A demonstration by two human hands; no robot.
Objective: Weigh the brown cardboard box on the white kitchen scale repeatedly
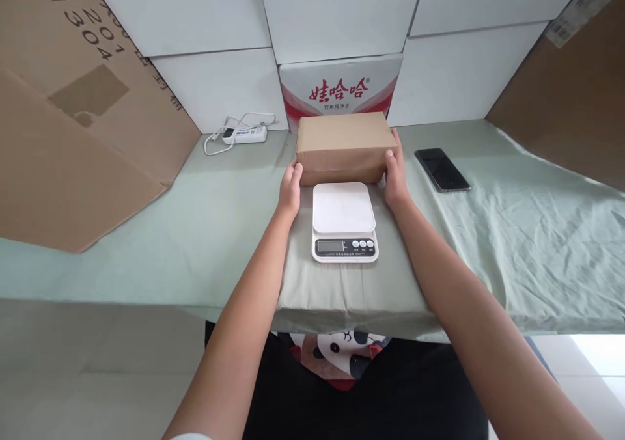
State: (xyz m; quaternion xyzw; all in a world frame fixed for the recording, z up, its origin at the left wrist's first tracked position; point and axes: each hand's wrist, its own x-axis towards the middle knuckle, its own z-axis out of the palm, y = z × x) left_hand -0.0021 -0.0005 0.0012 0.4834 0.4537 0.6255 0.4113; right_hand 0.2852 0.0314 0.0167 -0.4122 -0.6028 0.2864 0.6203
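Note:
A plain brown cardboard box (pixel 346 148) sits between my two hands, just behind a white kitchen scale (pixel 343 209). My left hand (pixel 290 187) is closed on the box's left end, thumb at the near corner. At the right end, my right hand (pixel 395 170) grips the box with its thumb on the front face and fingers along the side. The scale has a bare white platform, a dark panel with a blank-looking display and round buttons. Whether the box rests on the cloth or is slightly raised, I cannot tell.
A black smartphone (pixel 442 169) lies right of the box. A white device with a cable (pixel 245 134) lies at the back left. Behind stands a white and red printed carton (pixel 336 88). Large cardboard sheets (pixel 122 160) flank the cloth-covered table (pixel 234 232).

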